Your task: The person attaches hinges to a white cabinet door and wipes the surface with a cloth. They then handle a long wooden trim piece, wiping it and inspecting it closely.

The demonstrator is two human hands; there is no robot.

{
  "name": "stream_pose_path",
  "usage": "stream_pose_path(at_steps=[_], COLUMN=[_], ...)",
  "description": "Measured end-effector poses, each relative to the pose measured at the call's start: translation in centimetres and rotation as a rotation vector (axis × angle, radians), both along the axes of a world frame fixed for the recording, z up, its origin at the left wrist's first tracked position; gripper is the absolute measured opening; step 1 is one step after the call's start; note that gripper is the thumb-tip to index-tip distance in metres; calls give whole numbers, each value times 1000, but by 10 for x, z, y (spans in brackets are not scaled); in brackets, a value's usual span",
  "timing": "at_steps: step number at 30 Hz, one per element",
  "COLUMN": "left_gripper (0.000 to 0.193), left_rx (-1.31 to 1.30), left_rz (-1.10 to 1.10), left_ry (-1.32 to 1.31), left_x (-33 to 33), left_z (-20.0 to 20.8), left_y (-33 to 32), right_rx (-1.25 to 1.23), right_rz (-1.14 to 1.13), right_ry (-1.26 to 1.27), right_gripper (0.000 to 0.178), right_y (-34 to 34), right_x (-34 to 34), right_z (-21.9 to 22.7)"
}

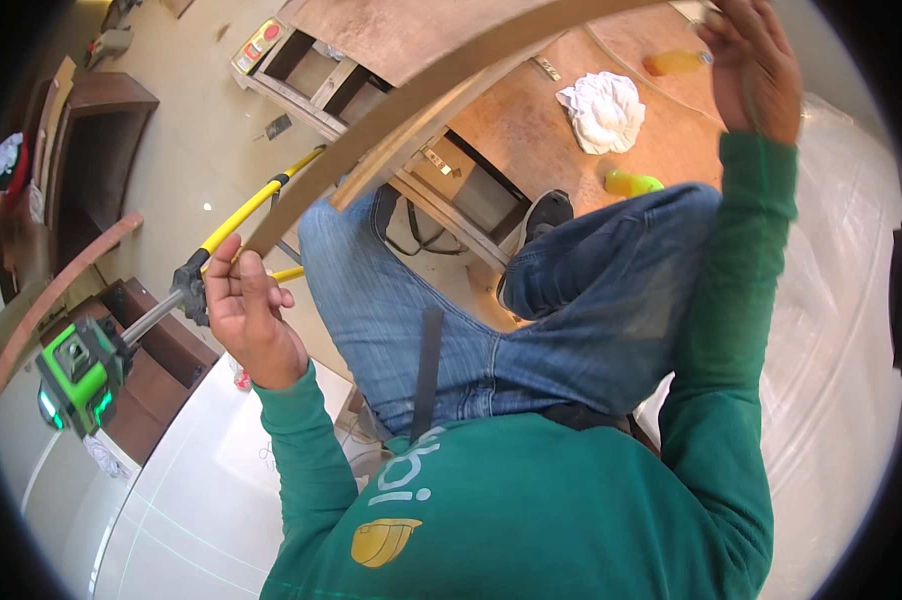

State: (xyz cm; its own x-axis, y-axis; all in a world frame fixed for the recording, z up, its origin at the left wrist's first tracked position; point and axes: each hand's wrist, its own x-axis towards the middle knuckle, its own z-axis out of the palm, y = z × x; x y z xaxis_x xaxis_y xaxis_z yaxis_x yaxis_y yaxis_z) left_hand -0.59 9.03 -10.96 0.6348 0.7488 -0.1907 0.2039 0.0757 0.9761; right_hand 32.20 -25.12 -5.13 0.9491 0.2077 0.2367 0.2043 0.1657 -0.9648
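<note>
A long brown wooden strip (371,120) slants across the upper part of the head view, from lower left to the top right. My left hand (256,310) is closed at its lower end, with the thumb and fingertips raised near the edge. My right hand (756,75) is up at the far right, its fingers curled at the strip's other end, which partly leaves the picture. Beneath the strip lies a paler wooden piece (411,145). Close to my left hand stands a tripod (233,222) with yellow legs, carrying a green laser level (81,370) with lit windows.
Ahead is a brown wooden unit (481,195) with open compartments. On its top are a crumpled white cloth (603,112), an orange bottle (676,63) and a yellow-green bottle (631,183). A red-button box (261,45) sits farther left. Clear plastic sheeting (831,270) covers the right side.
</note>
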Motion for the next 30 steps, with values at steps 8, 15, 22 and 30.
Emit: stream_pose_path(at_steps=[8,15,22,30], left_gripper=[23,25,29,26], left_rx=[-47,8,-139,-145], left_rz=[-21,-9,-66,-21], left_ry=[-72,-30,83,169], left_x=[1,17,28,29], left_z=[23,28,-7,-24], left_y=[-7,-21,-11,-12], right_rx=[-48,-47,-141,-433], right_rz=[-211,-343,-222,-110], right_ry=[26,74,27,83], right_gripper=[22,26,37,31], right_y=[-28,-28,-50,-23], right_x=[7,-4,47,84], right_z=[-8,-7,-50,-61])
